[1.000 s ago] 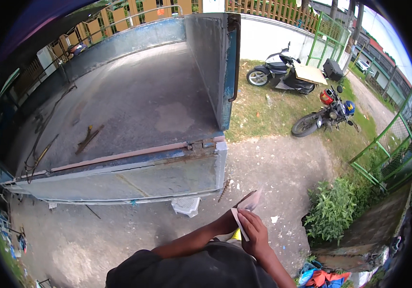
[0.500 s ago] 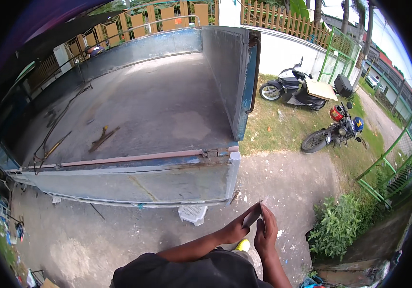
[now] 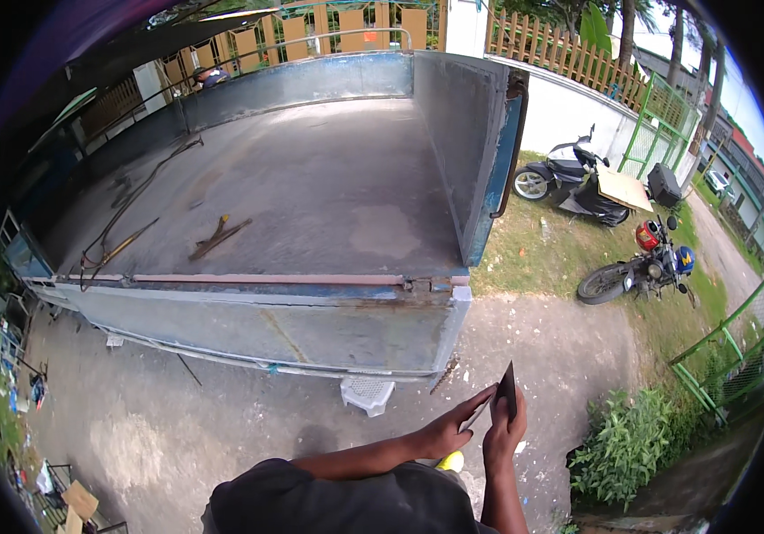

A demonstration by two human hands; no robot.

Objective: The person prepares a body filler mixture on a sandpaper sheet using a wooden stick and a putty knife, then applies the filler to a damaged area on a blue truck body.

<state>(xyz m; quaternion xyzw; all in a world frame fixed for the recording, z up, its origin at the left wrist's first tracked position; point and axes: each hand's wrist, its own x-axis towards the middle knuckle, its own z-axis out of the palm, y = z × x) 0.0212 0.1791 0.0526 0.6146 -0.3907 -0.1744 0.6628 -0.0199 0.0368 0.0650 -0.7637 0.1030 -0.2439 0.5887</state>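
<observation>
Just short of the truck bed's (image 3: 266, 329) tailgate edge, the left hand (image 3: 442, 433) and right hand (image 3: 504, 433) together pinch a thin dark flat piece (image 3: 506, 390), upright above bare concrete ground (image 3: 542, 338).

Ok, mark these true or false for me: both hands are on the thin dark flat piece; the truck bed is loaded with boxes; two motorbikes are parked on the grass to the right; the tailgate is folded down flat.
1. Both hands are on the thin dark flat piece. True: the left hand and right hand both grip it, held edge-up.
2. The truck bed is loaded with boxes. False: only a few sticks and rods lie in it.
3. Two motorbikes are parked on the grass to the right. True: a scooter and a motorbike.
4. The tailgate is folded down flat. False: it stands upright, closing the bed's rear.
</observation>
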